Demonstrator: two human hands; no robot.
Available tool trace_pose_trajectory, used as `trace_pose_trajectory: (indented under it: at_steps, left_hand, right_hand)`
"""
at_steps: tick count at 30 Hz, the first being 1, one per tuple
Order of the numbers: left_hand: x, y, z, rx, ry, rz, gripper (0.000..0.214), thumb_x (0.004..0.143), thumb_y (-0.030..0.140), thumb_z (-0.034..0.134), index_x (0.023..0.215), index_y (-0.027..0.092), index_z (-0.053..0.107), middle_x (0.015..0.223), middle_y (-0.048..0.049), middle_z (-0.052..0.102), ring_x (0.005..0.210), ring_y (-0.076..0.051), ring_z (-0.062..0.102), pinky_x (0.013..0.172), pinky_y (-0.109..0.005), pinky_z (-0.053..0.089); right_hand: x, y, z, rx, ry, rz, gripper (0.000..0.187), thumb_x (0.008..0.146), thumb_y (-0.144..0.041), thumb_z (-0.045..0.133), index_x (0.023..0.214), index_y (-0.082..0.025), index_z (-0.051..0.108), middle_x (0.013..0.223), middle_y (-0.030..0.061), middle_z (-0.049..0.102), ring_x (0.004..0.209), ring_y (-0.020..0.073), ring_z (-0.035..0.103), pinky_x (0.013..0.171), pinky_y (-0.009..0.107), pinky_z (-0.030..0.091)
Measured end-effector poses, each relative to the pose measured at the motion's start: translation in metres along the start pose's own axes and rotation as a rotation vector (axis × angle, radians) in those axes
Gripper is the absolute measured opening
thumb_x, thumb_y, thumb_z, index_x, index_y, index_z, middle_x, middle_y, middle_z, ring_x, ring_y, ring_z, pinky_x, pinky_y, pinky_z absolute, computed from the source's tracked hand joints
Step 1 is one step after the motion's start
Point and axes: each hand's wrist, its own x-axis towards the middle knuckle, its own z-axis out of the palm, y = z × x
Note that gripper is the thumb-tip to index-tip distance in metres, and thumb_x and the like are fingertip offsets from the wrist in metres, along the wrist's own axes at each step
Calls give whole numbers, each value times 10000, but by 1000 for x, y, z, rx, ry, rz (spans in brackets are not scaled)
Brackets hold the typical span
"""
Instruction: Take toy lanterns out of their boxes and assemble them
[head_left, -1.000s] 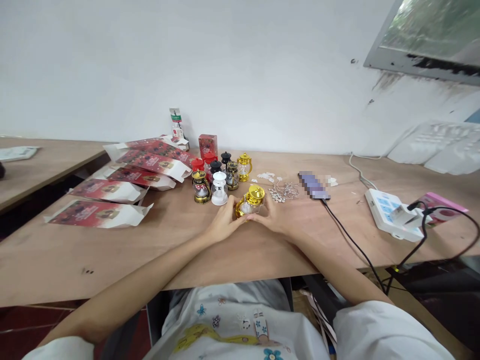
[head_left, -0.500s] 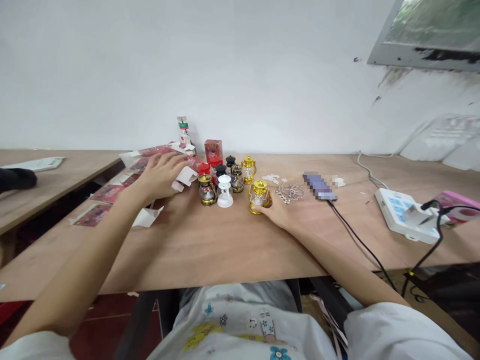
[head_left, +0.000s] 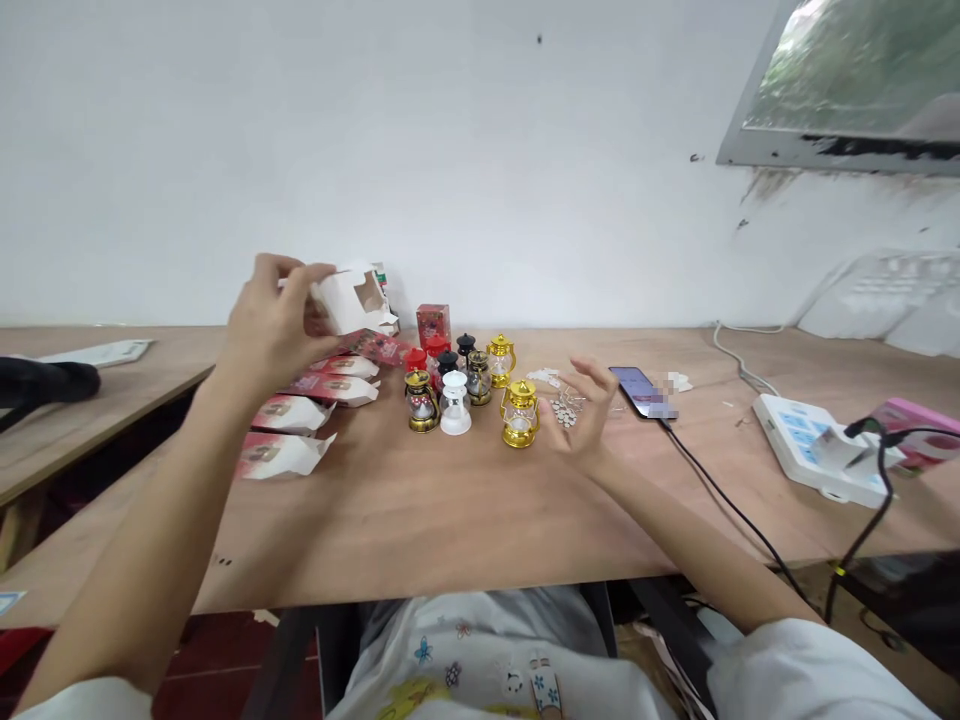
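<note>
My left hand (head_left: 274,315) is raised over the left side of the table, its fingers closed on a partly folded cardboard box (head_left: 346,303) whose white inside shows. Below it lie several flattened red and white boxes (head_left: 289,412). My right hand (head_left: 581,415) is off the table with fingers apart and holds nothing. Just left of it stands a gold mini lantern (head_left: 520,415), upright and apart from the fingers. Further left stands a group of small lanterns: a white one (head_left: 455,405), a black and gold one (head_left: 421,403), and several red, black, bronze and gold ones.
A closed red box (head_left: 434,328) stands behind the lanterns. Small metal pieces (head_left: 568,408) lie behind my right hand. Further right are a phone (head_left: 637,390) on a black cable and a white power strip (head_left: 817,450) with plugs.
My right hand has let go of the gold lantern and opened beside it. My left hand has taken a cardboard box from the pile and lifted it. The view has shifted slightly.
</note>
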Motion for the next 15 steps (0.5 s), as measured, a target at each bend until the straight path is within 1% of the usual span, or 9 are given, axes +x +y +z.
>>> trace_pose_trajectory:
  at_steps: [1,2,4,6,8,11,13,15]
  left_hand:
    - [-1,9,-3,-51,112,21,830,649,589,703,1290,155,402,1161,-122,445,1041,-255,500,816,-436,482]
    - [-3,20,-4,-106,195,65,876,629,558,744,1307,159,358,1159,-127,452,1049,-252,489,803,-411,496]
    - [-9,46,2,-196,308,100,908,649,480,771,1343,202,254,1177,-126,462,1042,-229,495,786,-382,514]
    - [-16,69,15,-209,392,108,875,642,484,772,1308,258,252,1145,-98,498,1020,-234,517,798,-413,506]
    - [-23,86,30,-253,377,64,821,672,492,742,1295,290,246,1189,-102,510,1055,-258,533,833,-440,483]
    - [-33,97,47,-350,447,78,819,698,506,713,1323,312,220,1214,-103,541,1070,-278,545,857,-459,443]
    - [-38,97,53,-369,486,63,850,692,515,715,1338,309,204,1185,-99,563,1045,-283,553,860,-464,421]
    - [-44,96,55,-315,500,14,879,671,513,733,1333,310,191,1153,-95,562,1015,-279,560,853,-461,418]
  right_hand:
    - [13,-8,4,28,-43,-8,434,790,-237,551,1202,-321,441,1223,74,451,1184,291,434,986,525,360]
    - [27,-17,8,58,-81,-26,405,811,-229,528,1197,-335,463,1218,64,463,1170,282,445,973,511,376]
    - [51,-35,17,92,-131,-79,364,849,-225,489,1194,-340,503,1225,52,468,1167,263,448,954,484,409]
    - [68,-51,27,74,-162,-149,313,875,-230,467,1158,-333,552,1225,42,476,1156,239,457,931,452,444]
    - [75,-61,36,39,-182,-209,269,882,-241,476,1111,-323,591,1224,40,487,1137,226,467,906,433,468]
    - [75,-63,45,-1,-203,-226,210,878,-258,500,1045,-298,621,1212,48,501,1091,222,480,872,422,483]
    - [74,-61,47,18,-198,-173,183,891,-252,480,993,-267,631,1187,57,512,1049,208,498,851,400,488]
    - [76,-59,48,67,-203,-116,183,903,-235,453,942,-241,632,1135,60,535,1014,190,516,838,377,486]
